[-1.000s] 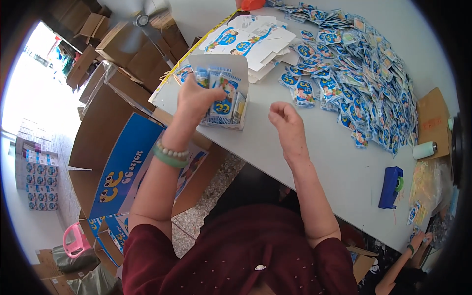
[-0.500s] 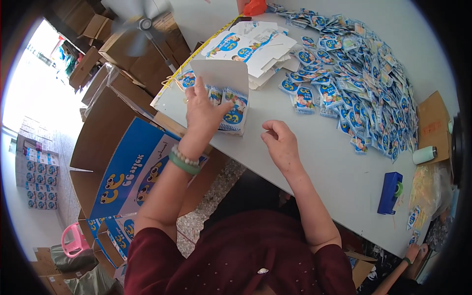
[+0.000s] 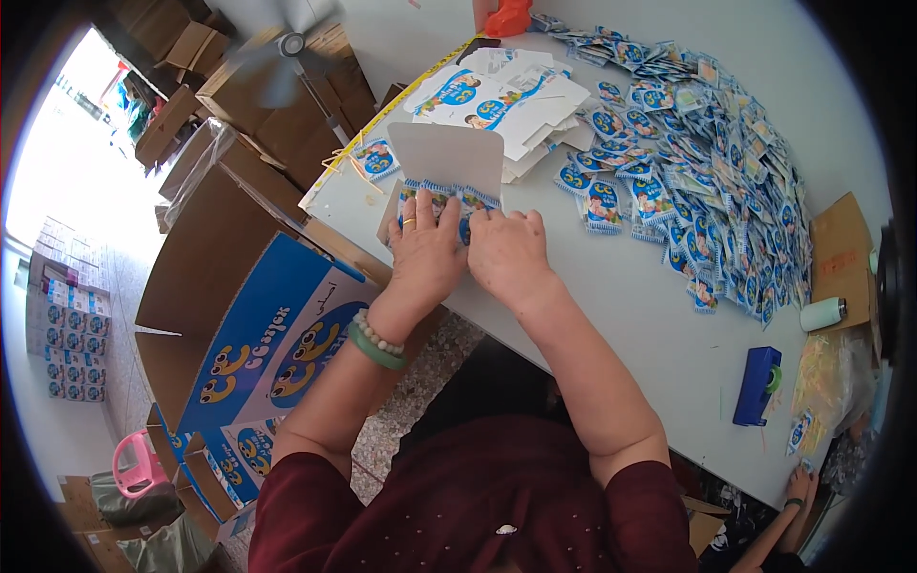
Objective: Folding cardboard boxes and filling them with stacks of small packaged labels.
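A small white carton point(image 3: 447, 153) stands at the near left of the table, its lid raised at the back. Blue and white sachets point(image 3: 478, 199) lie side by side inside. My left hand point(image 3: 426, 250) rests open on them, fingers stretched out across the left part. At the right front of the carton is my right hand point(image 3: 513, 253), its fingers curled in against the box and the sachets. What those fingers hold, if anything, is hidden. Behind the carton lies a stack of flat printed cartons point(image 3: 521, 105), and one loose sachet point(image 3: 375, 159) is to its left.
A large heap of sachets point(image 3: 697, 181) covers the table's right side. A blue tape dispenser point(image 3: 757, 387) and a thread spool point(image 3: 823, 313) are near the right edge. A big open shipping box point(image 3: 258, 334) stands left, below a fan point(image 3: 291, 45). Another person's hand point(image 3: 799, 487) shows lower right.
My left hand has come down from above the carton onto the sachets. My right hand has moved left from over the table to the carton's right front.
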The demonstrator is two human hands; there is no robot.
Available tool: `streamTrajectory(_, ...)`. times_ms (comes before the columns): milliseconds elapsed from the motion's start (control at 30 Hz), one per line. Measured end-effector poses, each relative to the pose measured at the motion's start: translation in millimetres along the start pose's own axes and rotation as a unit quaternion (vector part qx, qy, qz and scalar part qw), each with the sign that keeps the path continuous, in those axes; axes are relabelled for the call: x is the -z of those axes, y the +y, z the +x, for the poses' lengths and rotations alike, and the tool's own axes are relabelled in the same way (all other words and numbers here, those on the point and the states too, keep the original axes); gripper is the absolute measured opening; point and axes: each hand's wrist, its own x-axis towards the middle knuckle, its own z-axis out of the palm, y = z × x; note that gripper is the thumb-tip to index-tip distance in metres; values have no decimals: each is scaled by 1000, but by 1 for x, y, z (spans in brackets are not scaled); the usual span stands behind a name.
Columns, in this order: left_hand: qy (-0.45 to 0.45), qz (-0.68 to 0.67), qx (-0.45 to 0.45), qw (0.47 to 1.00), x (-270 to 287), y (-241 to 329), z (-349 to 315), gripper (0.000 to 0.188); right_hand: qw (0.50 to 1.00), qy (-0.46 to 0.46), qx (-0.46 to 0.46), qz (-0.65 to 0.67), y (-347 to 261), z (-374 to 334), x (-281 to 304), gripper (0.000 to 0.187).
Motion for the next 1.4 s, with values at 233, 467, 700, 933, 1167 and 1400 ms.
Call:
streamTrajectory(233,31,-118,-56,991,-9,-28,7,63,992,104,66,-29,-1,-3,-5,21)
streamTrajectory(467,2,-205,-120,971,4,-46,25,50,996,-79,-43,19,-5,5,12,30)
streamTrajectory(700,46,-438,111,891,-30,-38,13,29,998,-43,-46,20,35,-43,18,38)
streamTrajectory(933,-39,-479,-30,876,22,67,-31,29,996,33,-77,-24,103,-127,41,39)
streamTrajectory(1167,-24,-259,-366,893,-6,118,-24,38,993,8,-118,-17,95,-142,44,24)
streamTrajectory(1400,-55,-216,-336,915,-12,116,-29,36,955,161,-163,190,124,-144,39,16)
